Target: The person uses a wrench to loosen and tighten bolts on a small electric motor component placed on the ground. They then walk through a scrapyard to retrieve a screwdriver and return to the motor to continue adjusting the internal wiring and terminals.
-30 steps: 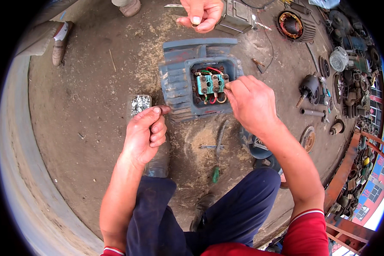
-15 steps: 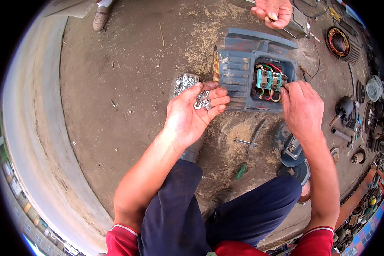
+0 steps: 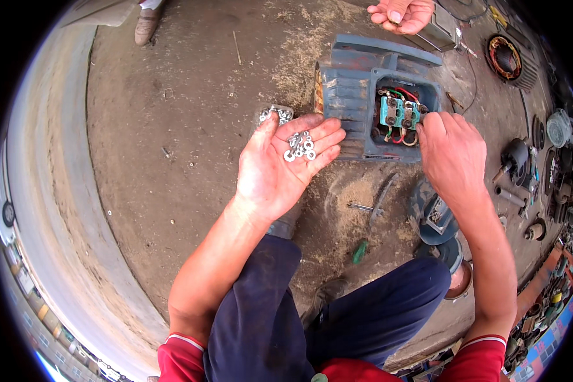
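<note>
My left hand [image 3: 277, 159] holds a small heap of metal washers [image 3: 300, 145] on its upturned palm, fingers stretched out toward a blue-grey electric motor housing [image 3: 347, 95]. Inside the motor's square terminal box [image 3: 370, 137] sits a turquoise terminal block [image 3: 391, 111] with bolts and red, green and white wires. My right hand [image 3: 453, 149] is closed in a pinch at the block's right side, over the box's edge; its fingertips hide whatever is between them. Partly behind my left hand stands a clear container of washers and nuts [image 3: 275, 114].
Another person's hand [image 3: 404, 14] reaches in beyond the motor. A green-handled tool [image 3: 360, 251] and a metal T-shaped piece [image 3: 366, 208] lie on the dirt floor. Round metal parts [image 3: 436, 219] stand by my right knee; a wound stator [image 3: 504, 57] lies far right.
My left palm has turned flatter, and the washers lie more spread and visible. My right hand stays at the terminal block. The other person's hand has shifted slightly up and left.
</note>
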